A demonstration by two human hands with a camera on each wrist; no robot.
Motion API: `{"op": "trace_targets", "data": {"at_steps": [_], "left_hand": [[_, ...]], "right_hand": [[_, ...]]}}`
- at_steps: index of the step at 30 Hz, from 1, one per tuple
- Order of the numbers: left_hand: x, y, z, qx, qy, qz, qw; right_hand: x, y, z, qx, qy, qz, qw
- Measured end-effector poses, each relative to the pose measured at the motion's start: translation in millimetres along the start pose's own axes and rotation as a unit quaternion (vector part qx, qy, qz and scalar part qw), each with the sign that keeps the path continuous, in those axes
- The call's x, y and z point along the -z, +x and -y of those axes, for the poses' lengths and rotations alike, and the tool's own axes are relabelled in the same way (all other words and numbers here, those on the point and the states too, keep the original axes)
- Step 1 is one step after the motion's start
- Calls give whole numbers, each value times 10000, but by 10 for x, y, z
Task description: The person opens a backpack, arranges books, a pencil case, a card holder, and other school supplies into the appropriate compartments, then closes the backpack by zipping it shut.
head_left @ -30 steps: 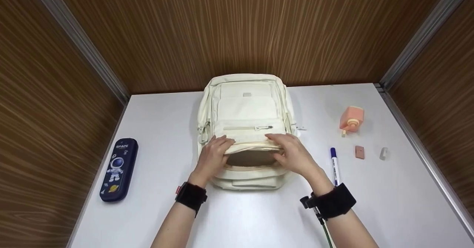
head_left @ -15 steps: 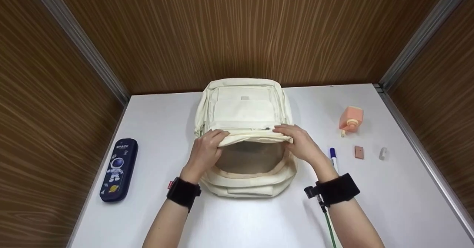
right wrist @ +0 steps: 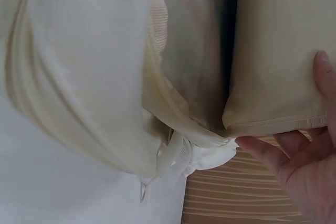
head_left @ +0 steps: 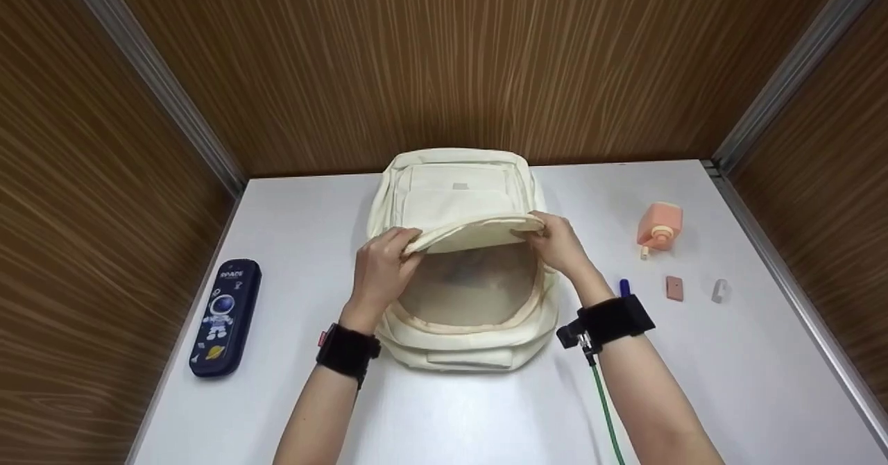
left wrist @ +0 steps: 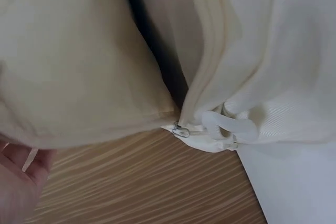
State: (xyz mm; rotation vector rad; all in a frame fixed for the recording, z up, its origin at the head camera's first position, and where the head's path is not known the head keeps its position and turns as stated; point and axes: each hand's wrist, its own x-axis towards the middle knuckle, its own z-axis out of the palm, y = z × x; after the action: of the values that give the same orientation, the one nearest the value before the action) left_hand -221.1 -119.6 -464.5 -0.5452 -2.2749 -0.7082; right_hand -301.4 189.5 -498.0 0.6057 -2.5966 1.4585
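Gripping the raised front flap (head_left: pixel 479 234) by its left edge with the left hand (head_left: pixel 381 271), by its right edge with the right hand (head_left: pixel 560 244), with the thumb (right wrist: pixel 324 74) against the inner face. Hoisted higher and farther back than half a second ago, so baring more of the interior (head_left: pixel 472 288); probably close to fully opened. Belonging to a cream backpack (head_left: pixel 454 203), lying centrally on the white table (head_left: pixel 298 229), near the wooden back wall (head_left: pixel 444 62). Facing mouth-first toward the person's forearms (head_left: pixel 320 409), with its long axis running from there to the wall, label side (head_left: pixel 460 186) upward
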Motion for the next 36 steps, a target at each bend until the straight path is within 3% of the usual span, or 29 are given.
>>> {"op": "trace_targets", "data": {"at_steps": [5,9,12,16,21,25,27,29,34,36], "left_hand": [[50,-126,95,551,-54,-351,9979],[115,-248,209,1171,-70,-494,9919],[178,-368,299,1893,-225,-284,9813],[262,-551,424,2752,-307,69,9609],[395,-742,631,3211,106,347,9463],[515,-871,819,3485,844,484,9323],[585,-937,890,3791,1225,569,9154],[661,-991,938,4220,1500,711,8913],[836,-1109,972,5328,1914,1370,8129],[879,-1163,974,5623,1954,1662,7861]], "right_hand": [[-49,92,-53,-596,145,-316,9976],[-65,154,-61,-1022,-57,-539,9933],[-67,188,-45,-1226,-350,-667,9896],[-79,205,-45,-1388,-672,-830,9845],[-112,199,-48,-1523,-874,-939,9800],[-123,183,-59,-1545,-971,-913,9789],[-125,173,-72,-1550,-998,-875,9790],[-127,166,-84,-1543,-1042,-837,9790],[-141,142,-96,-1522,-1129,-778,9788],[-150,126,-94,-1509,-1186,-738,9786]]}}
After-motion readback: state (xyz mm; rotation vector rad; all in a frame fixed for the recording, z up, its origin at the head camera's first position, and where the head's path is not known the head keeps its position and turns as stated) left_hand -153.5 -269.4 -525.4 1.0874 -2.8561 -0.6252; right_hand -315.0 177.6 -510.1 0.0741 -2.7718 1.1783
